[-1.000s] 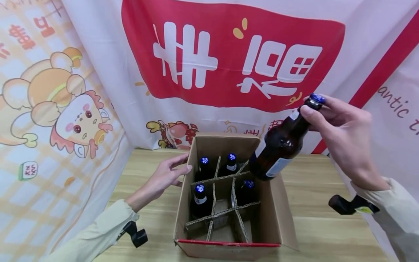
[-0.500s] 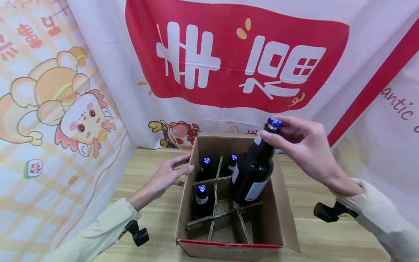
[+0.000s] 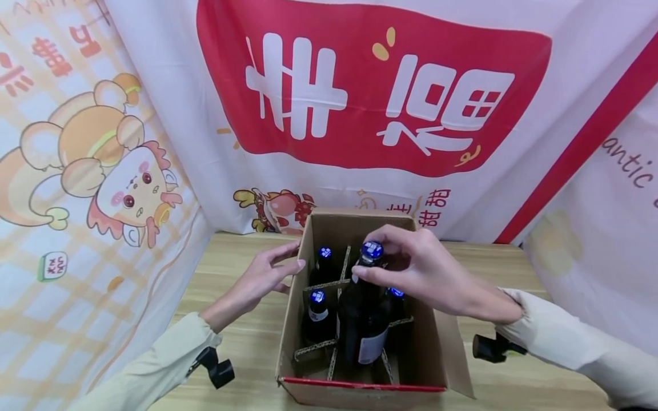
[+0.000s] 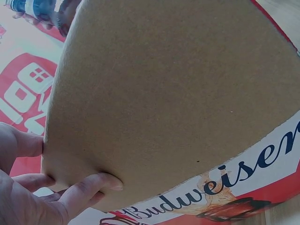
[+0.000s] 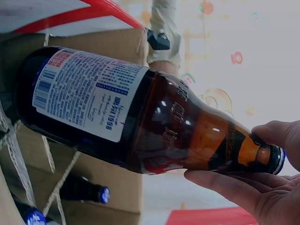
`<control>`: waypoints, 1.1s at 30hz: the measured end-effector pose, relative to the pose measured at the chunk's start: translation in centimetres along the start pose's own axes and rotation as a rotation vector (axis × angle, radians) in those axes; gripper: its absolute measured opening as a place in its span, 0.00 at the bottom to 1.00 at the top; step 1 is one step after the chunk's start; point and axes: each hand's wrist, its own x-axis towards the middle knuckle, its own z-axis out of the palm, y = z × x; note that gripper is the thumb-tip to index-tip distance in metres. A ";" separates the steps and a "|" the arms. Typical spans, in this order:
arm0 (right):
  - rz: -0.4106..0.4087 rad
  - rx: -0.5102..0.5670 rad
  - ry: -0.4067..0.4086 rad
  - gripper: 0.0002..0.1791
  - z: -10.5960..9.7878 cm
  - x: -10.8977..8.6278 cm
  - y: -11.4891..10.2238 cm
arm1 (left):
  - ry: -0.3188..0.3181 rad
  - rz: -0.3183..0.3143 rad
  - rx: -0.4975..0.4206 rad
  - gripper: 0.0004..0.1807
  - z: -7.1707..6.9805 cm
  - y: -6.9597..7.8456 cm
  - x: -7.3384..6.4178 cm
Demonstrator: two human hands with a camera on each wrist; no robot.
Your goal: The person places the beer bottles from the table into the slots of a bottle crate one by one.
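My right hand (image 3: 426, 268) pinches a brown beer bottle (image 3: 362, 319) by its neck, just below the blue cap. The bottle hangs nearly upright, its lower part inside an open cardboard carton (image 3: 434, 342), over the middle column of compartments. The right wrist view shows the bottle's white back label (image 5: 89, 93) and amber neck. My left hand (image 3: 259, 274) rests against the carton's left side near the back corner. In the left wrist view its fingertips (image 4: 110, 180) press the brown cardboard beside the "Budweiser" print (image 4: 220, 180).
Cardboard dividers (image 3: 326, 283) split the carton into compartments. Other blue-capped bottles stand at back left (image 3: 325, 252), middle left (image 3: 317, 297) and right (image 3: 396, 292). A carton flap (image 3: 457, 357) sticks out right. Printed cloth (image 3: 360, 188) hangs behind the wooden table (image 3: 493, 285).
My right hand has brought the bottle left and down from above the carton's right side into the carton, turning it more upright. My left hand has stayed at the carton's side.
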 end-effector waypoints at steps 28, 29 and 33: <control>-0.029 -0.260 -0.717 0.14 3.2 3.0 -1.1 | -0.015 0.009 -0.017 0.37 -0.1 -0.2 0.2; -0.041 -0.296 -0.740 0.15 3.5 2.9 -1.2 | -0.015 0.009 -0.017 0.37 -0.1 -0.2 0.2; -0.039 -0.385 -0.824 0.12 4.5 2.9 -1.4 | -0.008 0.006 -0.020 0.37 -0.2 -0.2 0.1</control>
